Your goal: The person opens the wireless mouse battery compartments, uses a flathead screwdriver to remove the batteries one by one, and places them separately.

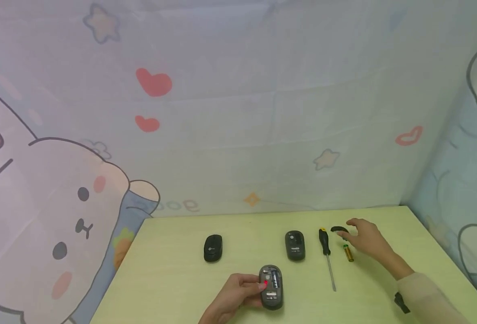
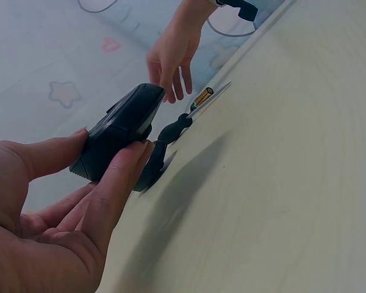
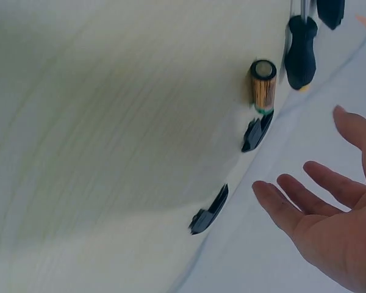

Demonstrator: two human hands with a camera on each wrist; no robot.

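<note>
My left hand [image 1: 240,292] grips a black computer mouse [image 1: 271,294], its underside turned up, between thumb and fingers. A red light glows on that underside, and a battery [image 1: 275,280] shows in the uncovered compartment. In the left wrist view, the mouse [image 2: 119,131] stands above the tabletop. My right hand [image 1: 367,238] reaches over the far right with fingers spread and nothing in its grasp. Close by lie a small black curved cover [image 1: 338,229] and a loose AA battery [image 1: 348,253]. The right wrist view shows a second black cover [image 3: 210,211] beside the right hand's fingertips.
A screwdriver [image 1: 325,243] with a black handle lies left of the loose battery. Another mouse [image 1: 295,245] rests bottom up left of it. A third mouse [image 1: 213,248] sits upright farther left. A patterned cloth [image 1: 238,112] hangs behind the pale table [image 1: 173,279].
</note>
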